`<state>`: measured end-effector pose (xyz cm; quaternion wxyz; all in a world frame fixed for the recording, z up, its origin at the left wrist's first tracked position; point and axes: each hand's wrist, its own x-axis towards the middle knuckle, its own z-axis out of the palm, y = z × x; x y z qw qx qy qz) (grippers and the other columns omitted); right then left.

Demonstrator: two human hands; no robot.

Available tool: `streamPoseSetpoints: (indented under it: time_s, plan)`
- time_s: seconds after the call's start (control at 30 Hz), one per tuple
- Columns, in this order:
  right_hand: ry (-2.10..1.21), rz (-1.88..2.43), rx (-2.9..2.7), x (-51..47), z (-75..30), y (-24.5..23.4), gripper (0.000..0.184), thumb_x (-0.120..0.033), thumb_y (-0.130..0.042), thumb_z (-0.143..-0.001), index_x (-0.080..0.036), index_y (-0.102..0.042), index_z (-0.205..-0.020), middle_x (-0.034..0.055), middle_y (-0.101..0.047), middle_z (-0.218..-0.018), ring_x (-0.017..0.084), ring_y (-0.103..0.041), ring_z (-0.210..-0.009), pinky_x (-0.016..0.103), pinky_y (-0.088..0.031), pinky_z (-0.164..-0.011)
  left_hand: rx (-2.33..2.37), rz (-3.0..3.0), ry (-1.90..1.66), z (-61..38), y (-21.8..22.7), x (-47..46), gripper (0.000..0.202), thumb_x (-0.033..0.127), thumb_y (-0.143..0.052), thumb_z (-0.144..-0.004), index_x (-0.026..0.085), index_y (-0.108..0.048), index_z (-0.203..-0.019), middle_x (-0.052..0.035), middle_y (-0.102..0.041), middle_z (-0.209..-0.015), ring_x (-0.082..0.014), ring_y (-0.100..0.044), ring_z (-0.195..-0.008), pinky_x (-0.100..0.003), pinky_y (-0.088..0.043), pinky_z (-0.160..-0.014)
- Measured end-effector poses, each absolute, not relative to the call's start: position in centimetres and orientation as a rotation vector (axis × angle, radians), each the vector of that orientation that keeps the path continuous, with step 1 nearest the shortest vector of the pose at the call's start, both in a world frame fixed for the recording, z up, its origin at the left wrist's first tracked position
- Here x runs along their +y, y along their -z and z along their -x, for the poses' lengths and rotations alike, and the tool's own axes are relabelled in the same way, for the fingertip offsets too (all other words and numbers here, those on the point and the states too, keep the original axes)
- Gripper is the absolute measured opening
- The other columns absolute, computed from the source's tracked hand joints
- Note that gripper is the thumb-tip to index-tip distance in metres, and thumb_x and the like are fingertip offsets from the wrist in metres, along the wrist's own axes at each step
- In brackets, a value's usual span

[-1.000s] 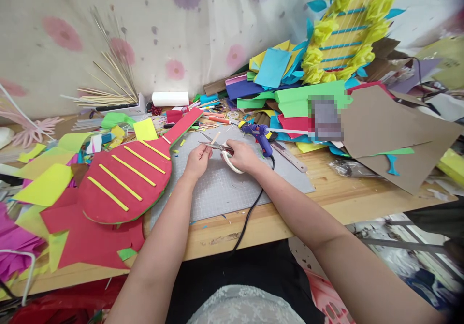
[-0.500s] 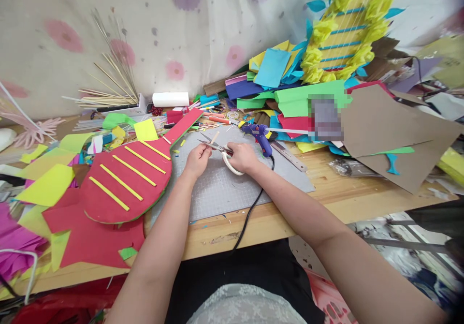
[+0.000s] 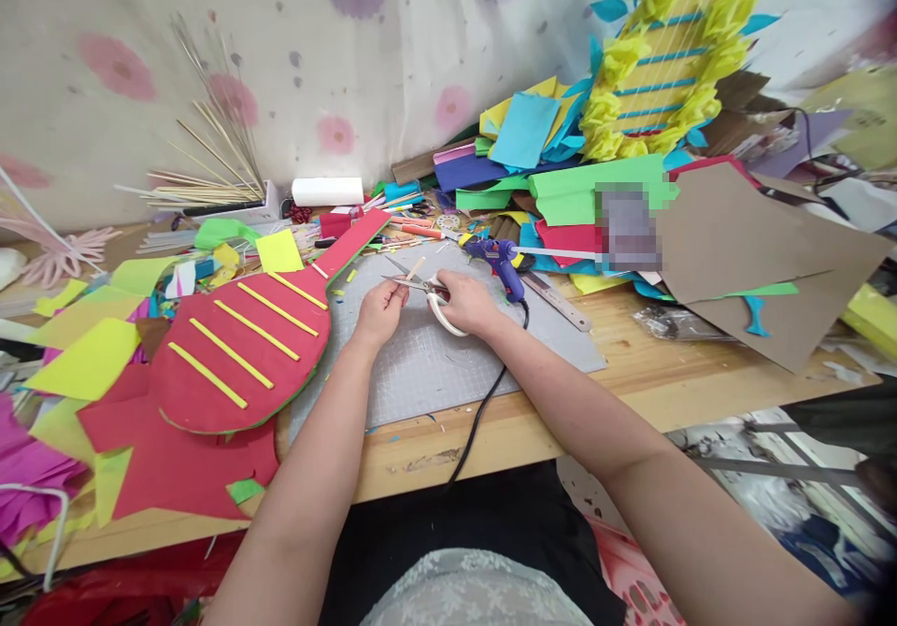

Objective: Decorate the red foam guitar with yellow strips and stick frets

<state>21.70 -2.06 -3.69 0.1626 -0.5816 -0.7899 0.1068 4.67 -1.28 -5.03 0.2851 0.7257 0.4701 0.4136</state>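
My right hand (image 3: 462, 303) grips a pair of white-handled scissors (image 3: 444, 314), their blades parted and pointing left. Between the blades lies a thin pale wooden stick (image 3: 416, 268), its lower end pinched in the fingers of my left hand (image 3: 382, 310). Both hands are above a grey cutting mat (image 3: 413, 388). To the left rests a red guitar-shaped cutout (image 3: 231, 346) with several yellow strips across its body and a green edge underneath.
A purple glue gun (image 3: 501, 260) lies behind my right hand, its black cord (image 3: 483, 411) running over the table's front edge. A metal ruler (image 3: 559, 301) is beside it. Coloured sheets (image 3: 525, 131) pile up behind, near a yellow flowered guitar shape (image 3: 662, 75). Brown card (image 3: 763, 252) lies at right.
Both hands stay nearly in place, with the scissors and stick still held. The whole view has shifted slightly.
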Motion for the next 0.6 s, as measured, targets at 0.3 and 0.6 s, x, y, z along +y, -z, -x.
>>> streamPoseSetpoints:
  time_s: [0.3,0.6]
  plan:
    - [-0.281,1.814,-2.279,-2.2,-21.3,3.2,0.028,-0.038,-0.046,-0.078,-0.018,-0.062,-0.089,0.0088,-0.067,-0.084,0.02,-0.058,-0.074,0.026,-0.03,-0.059,1.317,-1.851,-1.07,-4.4,5.6,-0.9,0.022,0.025,-0.043,-0.083,0.018,-0.055,-0.066,0.0016,-0.047,-0.056,-0.0121,-0.044,-0.053,-0.024,-0.032,-0.053]
    - [-0.239,1.77,-2.288,-1.8,-21.2,3.3,0.03,-0.039,-0.044,-0.079,-0.017,-0.061,-0.091,0.009,-0.067,-0.086,0.02,-0.059,-0.074,0.026,-0.03,-0.058,1.431,-1.878,-1.22,-4.9,5.9,-0.9,0.024,0.028,-0.042,-0.084,0.02,-0.043,-0.061,0.001,-0.046,-0.058,-0.0128,-0.044,-0.056,-0.025,-0.033,-0.057]
